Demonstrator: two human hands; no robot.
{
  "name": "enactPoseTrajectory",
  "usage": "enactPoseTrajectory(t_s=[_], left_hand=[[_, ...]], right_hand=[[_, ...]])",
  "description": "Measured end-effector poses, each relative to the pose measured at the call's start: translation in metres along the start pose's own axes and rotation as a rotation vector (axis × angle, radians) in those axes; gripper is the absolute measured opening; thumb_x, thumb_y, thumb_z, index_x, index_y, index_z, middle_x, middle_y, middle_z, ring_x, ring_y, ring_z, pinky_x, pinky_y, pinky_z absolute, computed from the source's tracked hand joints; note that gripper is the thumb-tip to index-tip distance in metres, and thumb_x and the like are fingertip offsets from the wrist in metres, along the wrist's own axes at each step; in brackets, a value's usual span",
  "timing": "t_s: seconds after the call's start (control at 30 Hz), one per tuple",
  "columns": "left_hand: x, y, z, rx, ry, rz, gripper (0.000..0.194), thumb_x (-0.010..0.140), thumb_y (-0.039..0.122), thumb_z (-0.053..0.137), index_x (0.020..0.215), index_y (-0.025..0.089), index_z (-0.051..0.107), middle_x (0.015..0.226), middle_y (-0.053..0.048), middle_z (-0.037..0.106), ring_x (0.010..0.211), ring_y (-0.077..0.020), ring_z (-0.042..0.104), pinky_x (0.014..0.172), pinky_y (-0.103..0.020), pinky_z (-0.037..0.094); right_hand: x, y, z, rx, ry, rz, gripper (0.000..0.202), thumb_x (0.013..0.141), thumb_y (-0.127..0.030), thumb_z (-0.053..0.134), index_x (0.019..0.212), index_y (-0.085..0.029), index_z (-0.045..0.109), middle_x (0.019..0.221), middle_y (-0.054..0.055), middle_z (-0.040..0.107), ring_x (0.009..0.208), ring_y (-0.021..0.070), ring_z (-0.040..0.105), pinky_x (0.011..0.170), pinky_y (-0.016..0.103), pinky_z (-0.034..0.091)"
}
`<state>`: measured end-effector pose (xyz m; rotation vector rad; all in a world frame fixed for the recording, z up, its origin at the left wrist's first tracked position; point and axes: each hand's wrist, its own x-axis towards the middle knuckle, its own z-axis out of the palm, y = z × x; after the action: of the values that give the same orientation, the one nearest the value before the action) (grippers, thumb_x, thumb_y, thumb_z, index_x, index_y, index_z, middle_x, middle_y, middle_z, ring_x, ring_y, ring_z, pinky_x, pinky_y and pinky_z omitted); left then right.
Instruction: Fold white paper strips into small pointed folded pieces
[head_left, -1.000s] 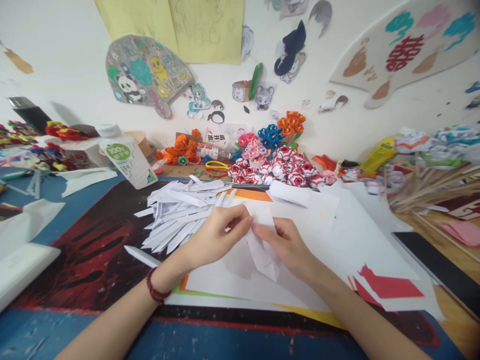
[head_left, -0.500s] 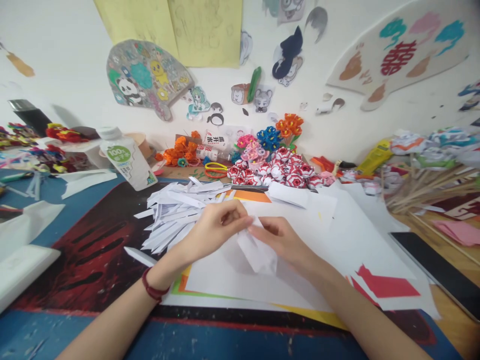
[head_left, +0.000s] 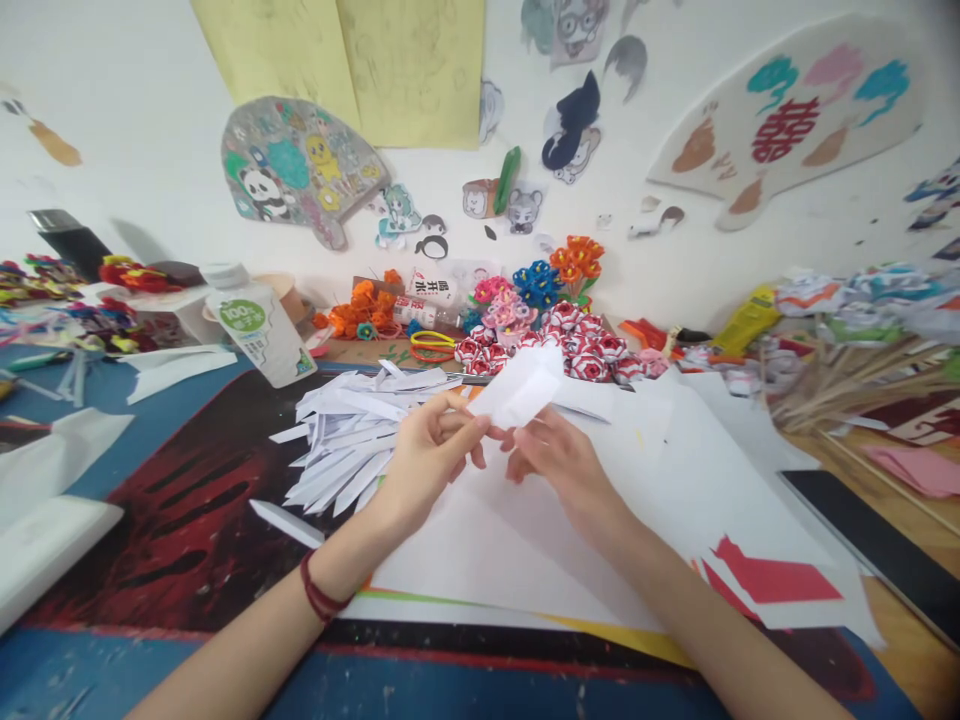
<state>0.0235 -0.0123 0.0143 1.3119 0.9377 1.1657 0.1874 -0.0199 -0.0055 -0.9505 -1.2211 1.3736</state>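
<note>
A small folded piece of white paper (head_left: 519,386) is held up over the stacked sheets. My left hand (head_left: 431,455) pinches its lower left edge between thumb and fingers; a dark red band circles that wrist. My right hand (head_left: 562,465) is at the paper's lower right edge, fingers curled, partly behind the paper. Both hands' fingertips nearly meet below it. Beneath them lie large white sheets (head_left: 480,570) with coloured sheets under. Left of my left hand is a heap of folded white paper strips (head_left: 341,435), and one loose strip (head_left: 286,523) lies apart from it.
A white bottle (head_left: 259,325) stands behind the strips. Red-and-white paper flowers (head_left: 574,345) line the wall side. At right are a dark phone-like slab (head_left: 870,540), red paper scraps (head_left: 784,578) and thin wooden sticks (head_left: 832,385). A white box-like object (head_left: 56,545) sits at left.
The folded white paper has swung from hanging below my fingers to pointing up and away above them. Both hands have turned with it, and my right fingers have spread slightly.
</note>
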Motion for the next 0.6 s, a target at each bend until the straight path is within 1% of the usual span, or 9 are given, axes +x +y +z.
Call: enactPoseTrajectory(t_s=[0.1, 0.2, 0.27, 0.33, 0.4, 0.47, 0.5, 0.53, 0.6], left_hand=[[-0.003, 0.0, 0.004, 0.072, -0.097, -0.019, 0.023, 0.083, 0.034, 0.063, 0.08, 0.016, 0.048, 0.065, 0.0, 0.063, 0.05, -0.0071, 0.051, 0.042, -0.017, 0.032], [-0.004, -0.001, 0.005, 0.211, -0.171, 0.001, 0.022, 0.083, 0.033, 0.062, 0.076, 0.016, 0.049, 0.066, 0.0, 0.062, 0.057, -0.0092, 0.056, 0.048, -0.018, 0.038], [-0.004, -0.002, 0.004, 0.277, -0.172, 0.027, 0.026, 0.083, 0.032, 0.061, 0.069, 0.016, 0.045, 0.06, 0.003, 0.054, 0.058, -0.0104, 0.058, 0.048, -0.018, 0.038], [-0.003, -0.004, 0.003, 0.315, -0.183, 0.033, 0.034, 0.083, 0.031, 0.06, 0.062, 0.018, 0.036, 0.054, 0.006, 0.045, 0.056, -0.011, 0.059, 0.047, -0.018, 0.037], [-0.002, -0.007, 0.001, 0.384, -0.209, 0.05, 0.036, 0.085, 0.031, 0.056, 0.06, 0.019, 0.033, 0.052, 0.006, 0.043, 0.055, -0.0113, 0.06, 0.046, -0.018, 0.036], [-0.002, -0.01, -0.002, 0.54, -0.212, 0.111, 0.024, 0.087, 0.029, 0.054, 0.069, 0.018, 0.043, 0.059, 0.005, 0.052, 0.055, -0.0105, 0.059, 0.048, -0.019, 0.036], [-0.002, -0.011, -0.003, 0.644, -0.195, 0.168, 0.013, 0.086, 0.028, 0.055, 0.081, 0.018, 0.05, 0.068, 0.003, 0.058, 0.055, -0.01, 0.058, 0.049, -0.02, 0.037], [-0.002, -0.012, -0.004, 0.756, -0.175, 0.24, 0.015, 0.085, 0.027, 0.057, 0.098, 0.019, 0.052, 0.079, 0.002, 0.063, 0.056, -0.0097, 0.057, 0.051, -0.021, 0.039], [-0.003, -0.012, -0.008, 0.983, -0.158, 0.423, 0.044, 0.085, 0.023, 0.059, 0.124, 0.022, 0.041, 0.097, -0.001, 0.065, 0.061, -0.0107, 0.058, 0.058, -0.024, 0.042]], right_hand=[[-0.001, 0.002, -0.002, -0.148, 0.003, -0.03, 0.033, 0.08, -0.047, 0.065, 0.084, -0.014, 0.063, 0.075, 0.004, 0.063, 0.057, 0.0129, 0.056, 0.056, 0.028, 0.045], [-0.002, 0.0, -0.005, -0.197, -0.01, -0.043, 0.033, 0.083, -0.045, 0.062, 0.072, -0.014, 0.062, 0.062, 0.002, 0.06, 0.055, 0.0129, 0.055, 0.056, 0.027, 0.045], [-0.002, -0.001, -0.007, -0.215, -0.012, -0.042, 0.034, 0.082, -0.045, 0.063, 0.068, -0.014, 0.062, 0.058, 0.001, 0.059, 0.053, 0.0124, 0.054, 0.055, 0.027, 0.045], [-0.002, -0.001, -0.008, -0.243, 0.015, -0.036, 0.036, 0.081, -0.046, 0.064, 0.064, -0.015, 0.06, 0.055, 0.0, 0.057, 0.05, 0.0118, 0.053, 0.052, 0.026, 0.044], [-0.001, 0.0, -0.009, -0.27, 0.034, -0.024, 0.038, 0.081, -0.048, 0.063, 0.061, -0.015, 0.059, 0.052, 0.0, 0.056, 0.047, 0.0115, 0.052, 0.05, 0.026, 0.042], [0.0, -0.001, -0.012, -0.283, 0.038, -0.013, 0.039, 0.08, -0.049, 0.064, 0.06, -0.015, 0.059, 0.052, -0.001, 0.055, 0.045, 0.0111, 0.051, 0.047, 0.025, 0.041], [0.0, -0.001, -0.013, -0.293, 0.039, -0.005, 0.04, 0.079, -0.049, 0.064, 0.059, -0.015, 0.058, 0.051, -0.001, 0.054, 0.044, 0.0108, 0.05, 0.046, 0.025, 0.04], [0.001, -0.002, -0.015, -0.308, 0.04, 0.003, 0.04, 0.078, -0.049, 0.065, 0.058, -0.015, 0.058, 0.05, -0.001, 0.054, 0.043, 0.0105, 0.049, 0.045, 0.025, 0.039], [0.003, -0.003, -0.018, -0.341, 0.04, 0.03, 0.04, 0.077, -0.049, 0.067, 0.057, -0.014, 0.059, 0.048, -0.001, 0.053, 0.042, 0.0101, 0.048, 0.044, 0.025, 0.037]])
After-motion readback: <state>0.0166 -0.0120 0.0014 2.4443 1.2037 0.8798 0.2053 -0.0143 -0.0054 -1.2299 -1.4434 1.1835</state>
